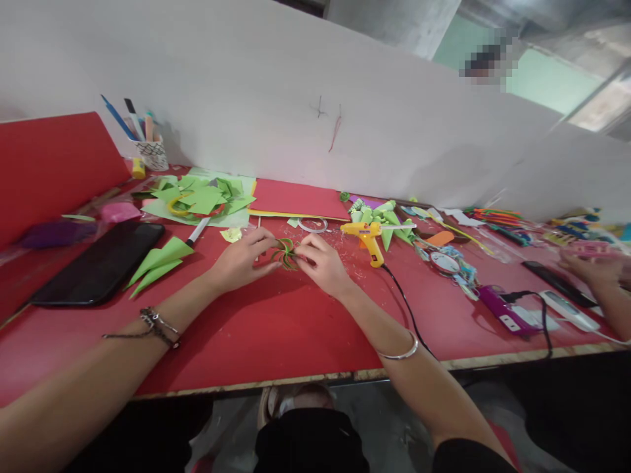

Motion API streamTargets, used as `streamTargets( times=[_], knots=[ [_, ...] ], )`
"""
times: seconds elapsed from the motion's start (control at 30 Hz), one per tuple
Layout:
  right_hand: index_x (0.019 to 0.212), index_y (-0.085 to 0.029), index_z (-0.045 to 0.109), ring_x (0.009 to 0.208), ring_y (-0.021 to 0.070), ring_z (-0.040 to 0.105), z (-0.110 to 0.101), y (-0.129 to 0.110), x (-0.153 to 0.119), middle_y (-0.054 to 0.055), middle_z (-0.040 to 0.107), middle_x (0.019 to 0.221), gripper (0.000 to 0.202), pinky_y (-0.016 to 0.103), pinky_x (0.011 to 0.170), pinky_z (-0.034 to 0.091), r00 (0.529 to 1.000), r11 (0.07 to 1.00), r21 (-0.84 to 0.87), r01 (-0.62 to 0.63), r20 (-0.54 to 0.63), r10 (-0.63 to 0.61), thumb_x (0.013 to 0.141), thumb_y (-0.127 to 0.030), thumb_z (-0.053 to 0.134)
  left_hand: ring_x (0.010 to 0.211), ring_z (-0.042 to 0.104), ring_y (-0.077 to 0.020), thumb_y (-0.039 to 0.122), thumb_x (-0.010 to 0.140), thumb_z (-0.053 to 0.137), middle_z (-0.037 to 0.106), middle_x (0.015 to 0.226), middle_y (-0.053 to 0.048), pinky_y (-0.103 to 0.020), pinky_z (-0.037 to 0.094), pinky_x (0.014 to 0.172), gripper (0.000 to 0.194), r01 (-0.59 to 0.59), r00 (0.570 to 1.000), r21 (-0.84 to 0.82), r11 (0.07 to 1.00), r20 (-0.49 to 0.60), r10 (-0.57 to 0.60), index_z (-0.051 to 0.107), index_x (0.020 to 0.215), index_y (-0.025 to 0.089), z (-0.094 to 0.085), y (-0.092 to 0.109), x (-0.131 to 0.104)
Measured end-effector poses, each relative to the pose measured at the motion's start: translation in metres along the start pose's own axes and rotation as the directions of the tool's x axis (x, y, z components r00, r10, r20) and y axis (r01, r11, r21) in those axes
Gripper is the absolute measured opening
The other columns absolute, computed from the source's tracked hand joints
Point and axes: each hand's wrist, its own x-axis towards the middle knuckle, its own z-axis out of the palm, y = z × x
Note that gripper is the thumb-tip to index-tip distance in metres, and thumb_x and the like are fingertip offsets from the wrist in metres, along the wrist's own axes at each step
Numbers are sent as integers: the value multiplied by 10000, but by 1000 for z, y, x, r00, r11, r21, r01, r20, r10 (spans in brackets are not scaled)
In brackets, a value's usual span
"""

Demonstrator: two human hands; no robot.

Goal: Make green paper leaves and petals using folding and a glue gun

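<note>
Between my two hands is a small piece of curled green strips (pixel 286 253), spread like a tuft, probably of paper. My left hand (pixel 245 259) pinches its left side with thumb and fingers. From the right, the fingertips of my right hand (pixel 324 264) close on the same piece. Both hands hover just over the red tabletop (pixel 276 335). A yellow hot glue gun (pixel 369 240) lies right of my right hand, its black cord running toward the front edge. Behind my hands is a clear ring-shaped roll (pixel 312 225).
Green paper pieces (pixel 207 197) pile up at the back left, beside red sheets (pixel 298 197). Folded green paper (pixel 160 261) and a black phone (pixel 98 263) lie left. A pen cup (pixel 152 152) stands behind. A purple power strip (pixel 507 312) and another person's hand (pixel 594 266) are at right.
</note>
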Motion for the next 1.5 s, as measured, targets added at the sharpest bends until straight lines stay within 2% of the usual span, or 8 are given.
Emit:
streamTargets(
  times=[0.17,0.3,0.43,0.53,0.7,0.87,1.2,1.5],
  knots=[
    [838,-196,566,728,113,503,-1,0,0,32,493,842,127,228,617,409,1000,1000,9,5,-4,-5,839,-210,440,809,498,-149,321,803,484,494,924,-52,-280,449,716,248,67,998,3,998,-8,-67,497,1010,186,-2,2,0],
    [847,-192,567,742,115,510,-1,0,1,37,495,856,131,221,605,408,1000,1000,-2,-10,1,10,840,-212,437,766,493,-138,323,752,557,464,942,-50,-290,456,710,479,125,990,-44,991,-55,-127,366,1173,197,-3,2,0],
    [839,-199,572,746,113,516,0,-2,1,36,501,872,126,220,616,417,1000,1000,-15,-20,11,20,834,-216,448,988,452,-212,433,668,631,392,1144,-105,-379,403,859,788,72,997,-73,995,-31,-74,198,1292,221,-2,3,0],
    [849,-203,577,746,110,521,1,-3,1,34,505,885,129,222,635,424,1000,1000,-19,-13,21,13,828,-207,449,1078,379,-285,518,639,621,376,1211,-135,-459,330,901,873,78,997,55,995,0,-78,163,1316,213,-1,4,-1],
    [873,-201,584,743,107,521,1,-5,1,34,517,891,141,215,634,423,999,999,-38,-8,49,10,831,-218,450,1069,369,-318,559,609,619,412,1215,-137,-477,306,878,884,157,987,156,975,-62,-149,214,1309,203,1,6,-2],
    [865,-200,581,753,102,521,1,-7,1,30,528,914,136,205,638,417,997,999,-47,16,76,-13,834,-233,454,1120,409,-276,448,648,642,428,1248,-131,-447,308,931,886,56,997,-28,998,58,-55,134,1335,213,3,5,-1],
    [867,-207,573,782,107,521,0,-12,1,33,526,937,136,205,643,409,993,997,-51,52,107,-46,840,-240,444,1000,524,-189,266,697,608,524,1117,-105,-318,440,815,819,57,994,-261,964,104,-31,93,1331,207,9,3,-2],
    [996,-212,517,795,120,523,-2,-15,2,42,520,947,191,220,639,433,997,1000,-11,-11,78,12,851,-290,419,764,582,-153,264,719,538,594,925,-56,-248,446,643,599,177,976,-195,965,160,-147,277,1254,194,5,7,-2]
  ],
)
